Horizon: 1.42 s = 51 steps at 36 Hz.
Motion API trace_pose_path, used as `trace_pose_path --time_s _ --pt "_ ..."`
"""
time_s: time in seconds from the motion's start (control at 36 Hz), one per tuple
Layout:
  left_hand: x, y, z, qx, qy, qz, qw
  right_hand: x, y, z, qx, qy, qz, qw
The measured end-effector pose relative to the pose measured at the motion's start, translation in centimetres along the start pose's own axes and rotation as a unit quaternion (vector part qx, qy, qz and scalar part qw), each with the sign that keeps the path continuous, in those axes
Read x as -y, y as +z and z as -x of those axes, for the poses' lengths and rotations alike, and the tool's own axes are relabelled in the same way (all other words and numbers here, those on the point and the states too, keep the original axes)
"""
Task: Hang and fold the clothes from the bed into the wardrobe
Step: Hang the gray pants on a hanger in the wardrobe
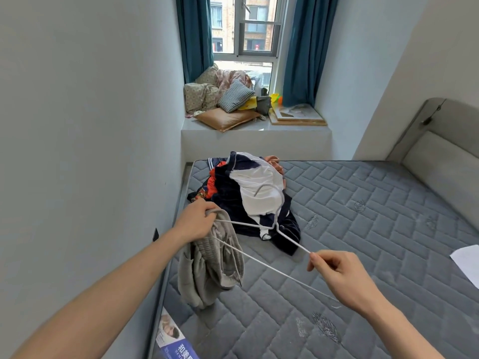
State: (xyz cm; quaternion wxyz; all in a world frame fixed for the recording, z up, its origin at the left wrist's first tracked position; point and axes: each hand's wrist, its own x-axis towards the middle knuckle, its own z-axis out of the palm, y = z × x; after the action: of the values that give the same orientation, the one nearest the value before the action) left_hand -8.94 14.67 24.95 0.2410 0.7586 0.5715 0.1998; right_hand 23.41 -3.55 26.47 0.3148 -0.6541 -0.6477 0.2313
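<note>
Bare grey quilted mattress point(337, 203) fills the room's right side, padded headboard point(440, 156) at far right. Window bench point(256, 130) beyond it, stacked with cushions, teal curtains point(194, 37) either side. Clothes pile point(248, 198) sits at the mattress's far left corner, dark navy, white and orange-red pieces heaped together, still to sort. White sheet of paper point(466, 263) near the right edge.

Person stands at the bed's near edge, both arms out. Grey garment point(210, 265) hangs from the left hand point(197, 221), bunched, its lower end touching the mattress. White wire hanger point(261, 229) spans between the hands, hook pointing away over the pile.

Step in hand, likely: getting the grey garment onto the hanger. To do it well: keep the hanger level, feed one hanger end into the garment's opening, then slide the cloth along, not letting the bunch twist round the wire. Lifting it clear of the mattress would help.

Left hand: fingers curled tight round the garment's top edge, with the hanger's left end gathered into the same grip. Right hand point(344, 278): thumb and forefinger pinch the hanger's right corner, other fingers loosely curled beneath. Garment is wholly on the left-hand side, well apart from the right fingertips point(313, 256).
</note>
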Motion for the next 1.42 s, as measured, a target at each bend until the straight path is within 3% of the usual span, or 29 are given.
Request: trace_pose_path --time_s 0.22,0.33,0.56,0.69,0.83,0.97,1.08,1.14,1.19,1.31,1.42 --pt "-6.2 -0.4 1.3 0.009 0.042 0.134 0.99 -0.3 4.0 0.1 0.026 -0.005 0.008 1.0" --pt "-8.0 -1.4 1.8 0.048 0.055 0.216 0.974 -0.1 4.8 0.0 0.004 0.005 -0.093 0.996" --pt "-7.6 -2.2 2.5 0.141 0.141 0.052 0.978 -0.1 4.4 0.4 -0.047 0.012 -0.167 0.985" --pt "-7.4 -2.6 1.4 0.018 0.239 -0.107 0.965 0.0 4.4 0.8 -0.055 0.011 -0.203 0.978" --pt "-8.5 -3.0 0.0 0.035 0.244 -0.063 0.967 0.0 4.1 0.9 -0.068 0.013 -0.241 0.968" --pt "-10.1 -3.9 -0.9 0.011 0.273 -0.073 0.959 -2.7 3.1 0.0 -0.106 0.102 -0.361 0.921" --pt "-11.5 -5.5 -1.6 -0.039 0.291 -0.025 0.956 -6.8 2.9 0.6 -0.169 0.275 -0.455 0.83" --pt "-12.2 -6.3 -1.9 -0.049 0.285 -0.003 0.957 -7.9 4.1 1.4 -0.156 0.345 -0.451 0.808" --pt "-12.9 -7.0 -2.1 -0.057 0.289 0.005 0.956 -7.5 6.0 1.7 -0.101 0.375 -0.42 0.82" --pt "-14.3 -7.7 -2.1 -0.061 0.305 0.002 0.95 -4.2 9.3 0.3 0.006 0.333 -0.343 0.878" --pt "-15.3 -8.0 -1.7 -0.052 0.314 0.008 0.948 -1.6 10.5 -2.1 0.006 0.309 -0.297 0.903"
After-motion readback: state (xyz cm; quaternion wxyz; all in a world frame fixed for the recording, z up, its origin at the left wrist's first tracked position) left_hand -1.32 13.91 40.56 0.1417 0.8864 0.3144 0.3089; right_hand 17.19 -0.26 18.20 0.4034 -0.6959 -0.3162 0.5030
